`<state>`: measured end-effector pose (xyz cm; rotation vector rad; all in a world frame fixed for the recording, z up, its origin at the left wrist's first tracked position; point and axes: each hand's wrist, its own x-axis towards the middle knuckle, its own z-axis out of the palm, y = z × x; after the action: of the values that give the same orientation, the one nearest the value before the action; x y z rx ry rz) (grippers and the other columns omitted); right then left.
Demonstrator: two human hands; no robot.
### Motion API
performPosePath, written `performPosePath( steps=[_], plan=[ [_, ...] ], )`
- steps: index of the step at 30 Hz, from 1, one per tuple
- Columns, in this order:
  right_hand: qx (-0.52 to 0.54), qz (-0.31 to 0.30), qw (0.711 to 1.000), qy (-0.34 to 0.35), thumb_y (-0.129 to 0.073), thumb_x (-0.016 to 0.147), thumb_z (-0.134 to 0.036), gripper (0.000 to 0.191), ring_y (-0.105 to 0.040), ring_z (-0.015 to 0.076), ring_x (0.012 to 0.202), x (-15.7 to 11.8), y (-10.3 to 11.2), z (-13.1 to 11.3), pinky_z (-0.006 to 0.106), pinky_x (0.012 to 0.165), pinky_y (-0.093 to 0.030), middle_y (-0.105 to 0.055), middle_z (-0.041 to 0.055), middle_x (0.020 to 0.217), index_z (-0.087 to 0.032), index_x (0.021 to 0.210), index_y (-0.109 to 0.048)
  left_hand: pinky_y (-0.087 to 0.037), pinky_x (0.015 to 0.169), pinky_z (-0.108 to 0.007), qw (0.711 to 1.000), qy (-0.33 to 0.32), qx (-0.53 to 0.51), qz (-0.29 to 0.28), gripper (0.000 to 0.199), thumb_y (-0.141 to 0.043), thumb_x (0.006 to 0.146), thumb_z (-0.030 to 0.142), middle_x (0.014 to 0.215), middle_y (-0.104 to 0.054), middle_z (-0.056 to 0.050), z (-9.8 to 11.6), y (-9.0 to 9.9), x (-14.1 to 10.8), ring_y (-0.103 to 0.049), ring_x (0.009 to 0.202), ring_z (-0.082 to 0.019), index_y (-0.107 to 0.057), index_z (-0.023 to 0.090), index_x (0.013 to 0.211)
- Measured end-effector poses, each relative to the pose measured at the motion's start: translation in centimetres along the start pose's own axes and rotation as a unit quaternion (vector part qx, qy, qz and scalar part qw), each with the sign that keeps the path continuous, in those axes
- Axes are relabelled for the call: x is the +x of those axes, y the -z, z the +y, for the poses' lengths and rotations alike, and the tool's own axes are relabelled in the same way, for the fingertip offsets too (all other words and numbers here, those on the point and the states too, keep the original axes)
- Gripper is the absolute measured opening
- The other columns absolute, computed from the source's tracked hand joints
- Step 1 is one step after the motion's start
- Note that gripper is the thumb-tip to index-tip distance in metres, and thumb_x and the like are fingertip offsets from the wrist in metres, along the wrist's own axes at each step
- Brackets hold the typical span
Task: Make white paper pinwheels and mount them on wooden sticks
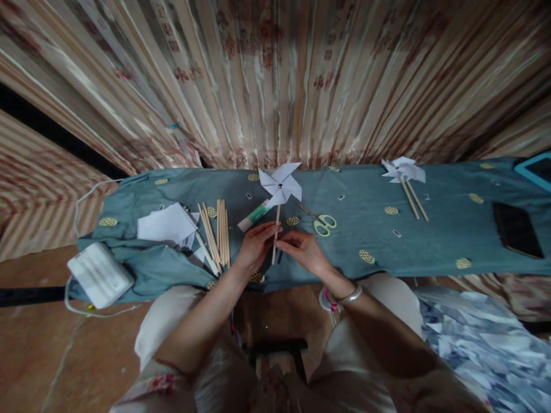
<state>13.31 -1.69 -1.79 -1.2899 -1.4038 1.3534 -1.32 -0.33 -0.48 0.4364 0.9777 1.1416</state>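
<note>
Both hands [279,246] pinching pinwheel [280,184] stick

Your pinwheel [280,183] is matt white paper on a bare wooden stick [276,232] (its centre pin looks metallic). The tablecloth [439,235] is soft, matt cloth.

A pleated beige curtain with reddish printed motifs [275,74] covers the whole back wall. Before it stands a long table under a teal cloth with yellow oval patches [434,241]. The brown floor [38,355] lies dim below.
</note>
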Motion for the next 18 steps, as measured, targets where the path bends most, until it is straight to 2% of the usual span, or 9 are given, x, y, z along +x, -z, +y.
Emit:
performPosePath(
  steps=[5, 9, 18],
  plan=[
    [0.024, 0.006, 1.000, -0.003, -0.076, 0.069, -0.050, 0.031, -0.058, 0.0135, 0.057, -0.1, -1.2, 0.4, 0.026, 0.057, -0.044, -0.070, 0.0009, 0.065, -0.019, 0.072, -0.072, -0.046, 0.068, -0.023, 1.000, -0.005, -0.011, -0.005, 0.019, -0.085, 0.062, 0.021, 0.075, -0.074, -0.003, 0.0, 0.1, 0.1, -0.063, 0.067, -0.010, -0.076, 0.014, 0.078],
    [0.064, 0.010, 0.998, -0.004, -0.078, 0.067, -0.053, 0.033, -0.060, 0.0144, 0.060, -0.1, -1.6, 0.5, 0.027, 0.060, -0.047, -0.071, 0.0007, 0.068, -0.021, 0.072, -0.071, -0.046, 0.070, -0.024, 1.000, -0.002, -0.012, 0.003, 0.016, -0.084, 0.064, 0.020, 0.074, -0.073, -0.002, 0.1, 0.1, 0.2, -0.064, 0.068, -0.011, -0.076, 0.015, 0.078],
    [0.073, 0.021, 0.997, -0.021, -0.078, 0.066, -0.055, 0.038, -0.056, 0.0127, 0.058, -0.5, -1.4, 0.8, 0.026, 0.058, -0.044, -0.066, -0.0004, 0.065, -0.019, 0.071, -0.069, -0.048, 0.073, -0.025, 1.000, -0.011, -0.012, -0.008, 0.033, -0.090, 0.055, 0.028, 0.081, -0.075, -0.003, -0.2, -0.1, 0.0, -0.065, 0.075, -0.013, -0.077, 0.015, 0.081]
  ],
)
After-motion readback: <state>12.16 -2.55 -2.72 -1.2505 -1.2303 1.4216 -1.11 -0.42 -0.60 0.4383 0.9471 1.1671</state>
